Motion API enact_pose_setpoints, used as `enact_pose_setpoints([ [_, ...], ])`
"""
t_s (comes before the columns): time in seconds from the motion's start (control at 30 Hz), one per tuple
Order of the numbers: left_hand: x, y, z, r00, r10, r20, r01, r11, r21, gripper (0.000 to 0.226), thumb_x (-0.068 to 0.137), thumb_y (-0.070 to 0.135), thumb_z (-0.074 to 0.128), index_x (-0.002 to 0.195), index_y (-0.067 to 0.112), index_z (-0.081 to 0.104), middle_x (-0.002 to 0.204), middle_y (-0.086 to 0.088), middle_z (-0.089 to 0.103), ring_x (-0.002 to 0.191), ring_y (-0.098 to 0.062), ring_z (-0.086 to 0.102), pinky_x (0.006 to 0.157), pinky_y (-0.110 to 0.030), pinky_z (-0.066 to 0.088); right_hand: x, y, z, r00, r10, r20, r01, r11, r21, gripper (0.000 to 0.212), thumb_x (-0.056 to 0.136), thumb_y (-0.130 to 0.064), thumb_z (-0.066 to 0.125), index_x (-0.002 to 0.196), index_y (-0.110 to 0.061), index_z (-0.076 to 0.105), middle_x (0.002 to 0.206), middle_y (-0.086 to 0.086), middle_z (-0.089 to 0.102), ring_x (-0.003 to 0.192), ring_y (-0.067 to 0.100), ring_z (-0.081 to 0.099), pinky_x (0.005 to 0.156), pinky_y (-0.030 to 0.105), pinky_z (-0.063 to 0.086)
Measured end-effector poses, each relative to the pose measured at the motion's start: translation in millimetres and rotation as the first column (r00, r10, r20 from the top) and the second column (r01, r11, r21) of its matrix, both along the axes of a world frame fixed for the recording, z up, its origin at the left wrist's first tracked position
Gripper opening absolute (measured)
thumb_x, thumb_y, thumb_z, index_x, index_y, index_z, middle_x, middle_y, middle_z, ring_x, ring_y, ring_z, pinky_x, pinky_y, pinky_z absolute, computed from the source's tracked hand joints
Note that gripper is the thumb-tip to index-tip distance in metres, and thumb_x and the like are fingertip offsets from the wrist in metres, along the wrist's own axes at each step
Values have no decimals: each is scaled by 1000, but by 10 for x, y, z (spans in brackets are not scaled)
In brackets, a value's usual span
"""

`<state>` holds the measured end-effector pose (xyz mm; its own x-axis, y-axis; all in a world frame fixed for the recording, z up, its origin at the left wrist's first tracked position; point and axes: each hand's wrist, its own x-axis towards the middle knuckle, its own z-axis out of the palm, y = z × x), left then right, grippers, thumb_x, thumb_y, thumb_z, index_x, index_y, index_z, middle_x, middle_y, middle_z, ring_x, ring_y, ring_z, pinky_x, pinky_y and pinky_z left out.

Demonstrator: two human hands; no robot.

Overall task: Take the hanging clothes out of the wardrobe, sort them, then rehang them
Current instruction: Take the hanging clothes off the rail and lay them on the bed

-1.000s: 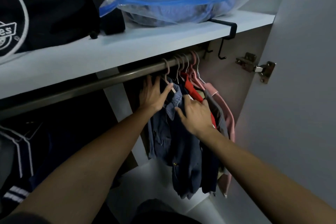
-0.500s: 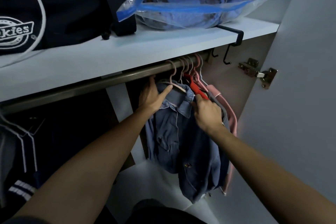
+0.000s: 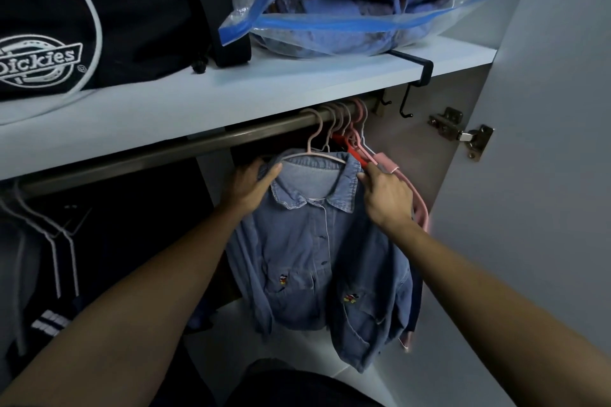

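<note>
Garments: one blue denim button-up shirt (image 3: 325,251) is hanging in front on a pale pink plastic hanger (image 3: 314,150); behind it one red garment (image 3: 352,153) and one pink garment (image 3: 419,208) are peeking out.
Hanger hooks: about five pink hooks are crowding the brown metal wardrobe rail (image 3: 185,150); the exact count is unclear.
Shelf items: one black Dickies bag (image 3: 66,26) and one clear blue-zip storage bag (image 3: 347,0) are sitting on the white shelf (image 3: 297,82).
Change: the shirt is now facing the camera squarely, turned from half a second ago.
Left hand (image 3: 246,187): reaching up, fingers closing on the shirt's shoulder.
Right hand (image 3: 385,196): reaching up, pinching the opposite shoulder by the collar.
</note>
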<state>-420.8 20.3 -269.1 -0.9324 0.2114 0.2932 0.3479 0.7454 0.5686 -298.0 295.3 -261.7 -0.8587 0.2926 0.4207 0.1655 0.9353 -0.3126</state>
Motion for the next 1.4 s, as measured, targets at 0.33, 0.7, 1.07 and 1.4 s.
enact_pose_setpoints([
  [0.33, 286, -75, 105, 989, 57, -134, -59, 998, -12, 55, 99, 69, 45, 110, 18, 60, 118, -16, 68, 108, -39, 65, 88, -42, 51, -31, 51, 212, 996, 26, -86, -29, 999, -28, 30, 111, -38, 42, 122, -16, 60, 106, 17, 66, 90, 46, 64, 70, 41, 33],
  [0.7, 623, -153, 225, 976, 68, -204, -66, 998, 16, 58, 103, 56, 20, 94, 10, 53, 103, -21, 63, 96, -40, 60, 78, -46, 46, 214, 132, 372, 984, 152, -88, -156, 987, -38, 29, 111, -40, 42, 112, -15, 55, 97, 18, 67, 83, 46, 63, 68, 41, 34],
  [1.07, 1839, 36, 658, 989, -18, -144, 22, 1000, 22, 71, 95, 82, 28, 84, 15, 49, 86, -3, 57, 78, -20, 54, 63, -37, 40, 1437, 406, 516, 968, 230, -97, -246, 945, -216, 34, 108, -49, 41, 111, -20, 59, 86, 9, 68, 78, 41, 66, 63, 41, 42],
  [1.4, 2844, 208, 823, 988, -48, -145, 46, 999, -12, 52, 96, 69, 47, 69, 26, 40, 67, 12, 48, 62, -7, 46, 55, -30, 31, 2605, 484, 611, 965, 222, -138, -256, 909, -328, 30, 106, -34, 58, 84, -33, 37, 71, -14, 47, 69, 30, 58, 60, 35, 33],
])
